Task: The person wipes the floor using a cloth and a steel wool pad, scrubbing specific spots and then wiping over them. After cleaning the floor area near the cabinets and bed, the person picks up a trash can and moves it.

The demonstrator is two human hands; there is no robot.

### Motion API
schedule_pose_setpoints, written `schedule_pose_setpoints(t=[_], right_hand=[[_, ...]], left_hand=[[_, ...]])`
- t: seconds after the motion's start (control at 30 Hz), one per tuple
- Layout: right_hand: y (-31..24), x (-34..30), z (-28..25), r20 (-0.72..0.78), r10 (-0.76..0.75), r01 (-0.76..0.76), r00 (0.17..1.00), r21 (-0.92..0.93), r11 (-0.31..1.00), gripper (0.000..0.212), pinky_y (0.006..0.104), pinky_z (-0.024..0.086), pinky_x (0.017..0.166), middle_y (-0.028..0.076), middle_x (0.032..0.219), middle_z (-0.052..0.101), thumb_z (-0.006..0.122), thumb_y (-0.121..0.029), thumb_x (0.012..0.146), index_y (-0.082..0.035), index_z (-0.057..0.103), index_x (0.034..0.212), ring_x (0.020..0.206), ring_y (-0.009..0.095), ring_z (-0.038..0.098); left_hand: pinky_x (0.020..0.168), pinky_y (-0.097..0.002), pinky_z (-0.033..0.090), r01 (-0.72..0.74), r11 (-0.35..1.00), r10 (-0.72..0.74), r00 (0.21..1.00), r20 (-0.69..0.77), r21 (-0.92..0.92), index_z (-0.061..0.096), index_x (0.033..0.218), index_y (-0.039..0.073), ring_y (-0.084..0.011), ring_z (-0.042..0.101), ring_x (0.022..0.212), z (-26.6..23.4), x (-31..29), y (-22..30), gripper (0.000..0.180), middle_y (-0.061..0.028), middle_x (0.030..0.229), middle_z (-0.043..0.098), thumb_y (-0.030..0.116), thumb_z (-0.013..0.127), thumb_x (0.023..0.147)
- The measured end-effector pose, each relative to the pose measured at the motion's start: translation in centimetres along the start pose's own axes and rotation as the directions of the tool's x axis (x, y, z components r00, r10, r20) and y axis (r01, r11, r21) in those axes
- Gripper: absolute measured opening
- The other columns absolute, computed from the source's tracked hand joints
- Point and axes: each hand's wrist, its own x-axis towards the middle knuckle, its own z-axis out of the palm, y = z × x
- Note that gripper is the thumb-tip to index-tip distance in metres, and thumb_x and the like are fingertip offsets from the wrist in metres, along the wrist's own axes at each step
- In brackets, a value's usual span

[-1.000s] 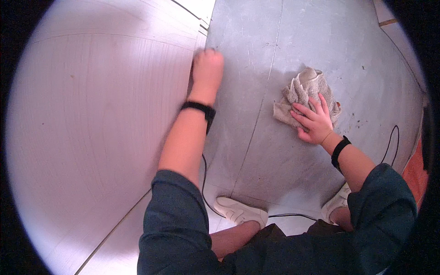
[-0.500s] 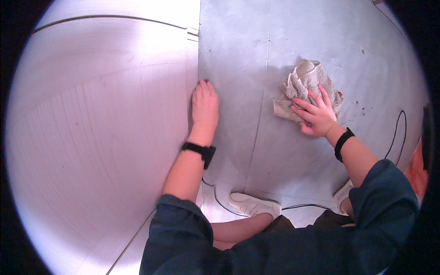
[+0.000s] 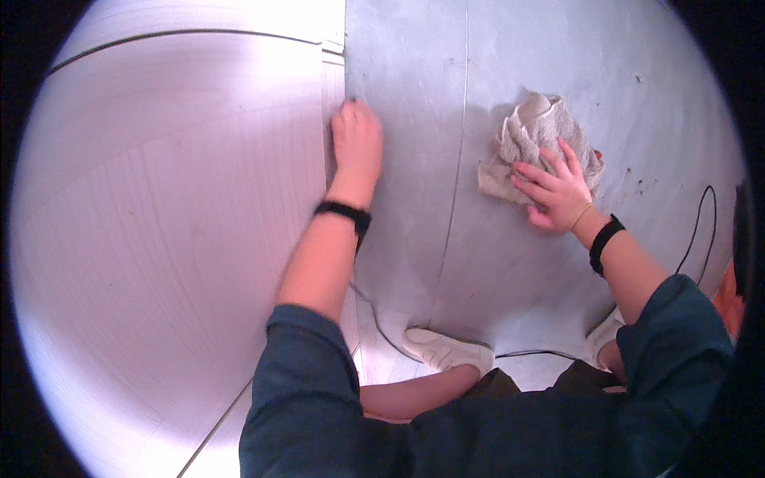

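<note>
My left hand [image 3: 357,143] is at the seam where the pale wood-grain panel [image 3: 183,183] meets the grey surface [image 3: 406,207]. Its fingers are curled together, and a small dark bit shows at the fingertips, too small to name. Over to the right, a crumpled beige cloth [image 3: 530,127] lies bunched on the grey surface. Spread fingers of my right hand [image 3: 558,195] rest flat on the cloth's near side. A small reddish spot shows at the cloth's right edge.
Dark specks [image 3: 637,183] dot the grey surface right of the cloth. A black cable [image 3: 701,231] loops at the right, and another cable [image 3: 538,353] runs by my pale shoes [image 3: 446,349]. Something orange [image 3: 727,299] shows at the right rim.
My left hand has slid farther away along the panel's edge, its fingers more curled. My right hand stays on the cloth, with only a slight shift in the picture.
</note>
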Motion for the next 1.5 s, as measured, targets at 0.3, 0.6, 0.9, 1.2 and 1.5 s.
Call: schedule_pose_setpoints(t=[0.3, 0.6, 0.9, 1.2, 1.5], right_hand=[[0.1, -0.6, -0.1, -0.022, -0.001, 0.001, 1.000, 0.012, 1.000, 0.056, 0.0590, 0.022, 0.106, -0.005, 0.128, 0.049, 0.065, -0.028, 0.057, -0.021, 0.060, 0.112, 0.119, 0.031, 0.041], [0.1, 0.1, -0.7, 0.034, -0.013, 0.013, 0.999, -0.013, 1.000, 0.051, 0.0556, 0.020, 0.107, -0.008, 0.132, 0.045, 0.063, -0.033, 0.066, -0.023, 0.058, 0.116, 0.123, 0.027, 0.036], [0.1, -0.7, -0.5, 0.006, -0.009, 0.009, 1.000, -0.006, 1.000, 0.049, 0.0544, 0.021, 0.107, -0.008, 0.131, 0.045, 0.061, -0.032, 0.066, -0.022, 0.059, 0.114, 0.124, 0.026, 0.036], [0.1, 0.1, -0.1, -0.024, -0.040, 0.040, 0.999, -0.021, 0.999, 0.049, 0.0542, 0.022, 0.107, -0.005, 0.129, 0.048, 0.062, -0.025, 0.062, -0.017, 0.059, 0.110, 0.120, 0.029, 0.040], [0.4, -0.2, 0.1, -0.040, -0.041, 0.041, 0.998, 0.002, 0.999, 0.047, 0.0536, 0.022, 0.106, -0.004, 0.130, 0.048, 0.061, -0.021, 0.062, -0.017, 0.060, 0.109, 0.121, 0.030, 0.040]], left_hand=[[0.075, -0.0335, 0.040, 0.144, 0.990, -0.143, 0.988, 0.053, -0.013, 0.062, 0.094, 0.002, -0.0226, 0.051, 0.086, 1.2, -3.0, 2.3, 0.019, -0.0090, 0.090, 0.059, 0.011, 0.052, 0.081], [0.081, -0.0386, 0.040, 0.056, 0.998, -0.057, 0.997, 0.058, 0.016, 0.058, 0.096, 0.003, -0.0256, 0.052, 0.091, 0.1, 6.4, -1.2, 0.017, -0.0103, 0.090, 0.060, 0.007, 0.051, 0.081], [0.082, -0.0351, 0.040, 0.032, 0.999, -0.031, 0.958, 0.284, 0.000, 0.051, 0.117, -0.002, -0.0246, 0.052, 0.098, -0.6, -14.3, 2.8, 0.039, -0.0118, 0.106, 0.056, 0.008, 0.053, 0.079], [0.080, -0.0386, 0.041, 0.149, 0.981, -0.136, 0.985, 0.104, -0.126, 0.055, 0.095, 0.003, -0.0269, 0.052, 0.093, 0.5, -3.4, 0.9, 0.018, -0.0132, 0.100, 0.056, 0.006, 0.051, 0.078], [0.079, -0.0373, 0.040, 0.069, 0.992, -0.058, 0.993, 0.106, -0.104, 0.056, 0.092, 0.002, -0.0259, 0.052, 0.092, 1.2, -7.5, 2.1, 0.017, -0.0111, 0.091, 0.059, 0.006, 0.054, 0.076]])
